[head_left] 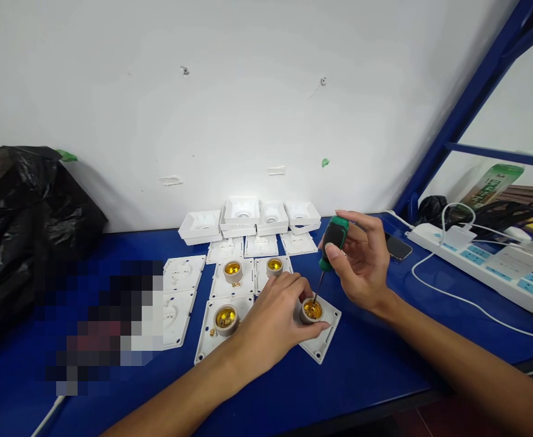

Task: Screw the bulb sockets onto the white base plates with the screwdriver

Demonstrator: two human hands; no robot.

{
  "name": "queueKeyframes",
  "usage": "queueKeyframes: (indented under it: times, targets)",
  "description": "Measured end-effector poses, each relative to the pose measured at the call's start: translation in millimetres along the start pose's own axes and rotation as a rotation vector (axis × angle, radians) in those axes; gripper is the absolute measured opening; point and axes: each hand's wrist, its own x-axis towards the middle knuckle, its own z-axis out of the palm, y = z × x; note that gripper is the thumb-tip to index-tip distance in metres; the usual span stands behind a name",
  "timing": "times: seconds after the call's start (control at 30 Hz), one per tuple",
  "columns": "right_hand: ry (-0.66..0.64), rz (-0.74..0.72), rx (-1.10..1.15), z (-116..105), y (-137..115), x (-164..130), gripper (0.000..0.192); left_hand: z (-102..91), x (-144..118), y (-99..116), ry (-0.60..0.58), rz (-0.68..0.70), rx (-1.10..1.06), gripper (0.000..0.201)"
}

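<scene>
Head view: right hand (362,261) grips screwdriver (332,243), tip in lamp socket (312,310); left hand (273,318) clasps socket.

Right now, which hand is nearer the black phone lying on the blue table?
Right. The right hand, gripping the green-handled screwdriver, is just beside the black phone; the left hand sits farther off, holding the white lamp socket.

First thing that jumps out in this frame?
The two hands at centre: the right hand holds a green-handled screwdriver with its tip down inside a brass-lined lamp socket, which the left hand steadies on its white plate. Around them, more white socket plates lie in rows on the blue table. A black plastic bag sits far left, a white power strip far right.
</scene>
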Motion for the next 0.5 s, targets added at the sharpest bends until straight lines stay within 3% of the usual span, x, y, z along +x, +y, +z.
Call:
queueKeyframes:
  times: [0.17, 0.33, 0.5]
  targets:
    - [-0.005, 0.008, 0.002, -0.1, 1.2, -1.0, 0.045, -4.2, 2.3, -1.7, -0.039, 0.038, -0.038, 0.044]
    - [0.041, 0.010, 0.014, 0.1, -3.5, 2.4, 0.042, -4.4, 2.4, -0.3, -0.062, 0.068, -0.019, 0.030]
    - [0.073, 0.042, 0.025, 0.8, -7.6, 4.1, 0.040, -2.5, -1.1, 6.1, -0.035, 0.081, 0.069, 0.043]
